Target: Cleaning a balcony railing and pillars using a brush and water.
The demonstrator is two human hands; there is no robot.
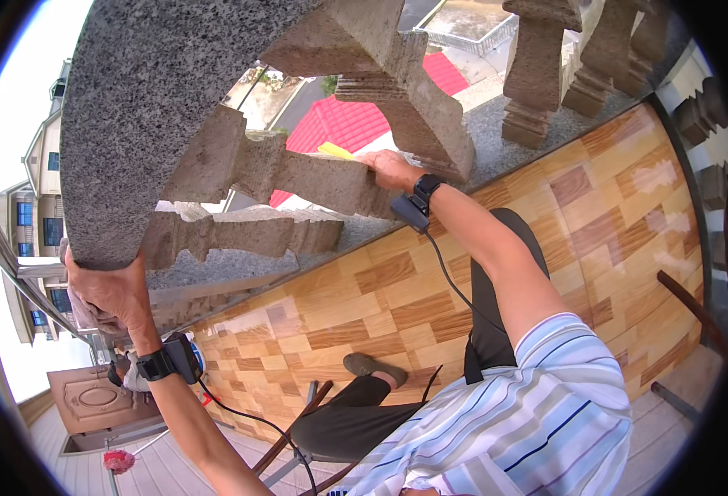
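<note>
My left hand [108, 291] grips the edge of the speckled granite handrail [135, 124] at the left, its thumb and fingers on either side. A greyish-pink cloth [88, 313] is bunched against this hand; how it is held is partly hidden. Farther right, my right hand [392, 170] reaches to a rough stone baluster [320, 183], near its lower end. A thin yellow item [335, 150] sticks out from its fingertips behind that baluster; its kind is unclear. Both wrists wear black straps with cabled devices.
More stone balusters [534, 68] stand along the granite base [494, 133]. Beyond them is a drop to a red tiled roof [339, 121]. Wood-patterned floor tiles [389, 279] lie below. A pink duster head [118, 461] is at lower left, and a metal-and-wood frame [296, 428] is near my legs.
</note>
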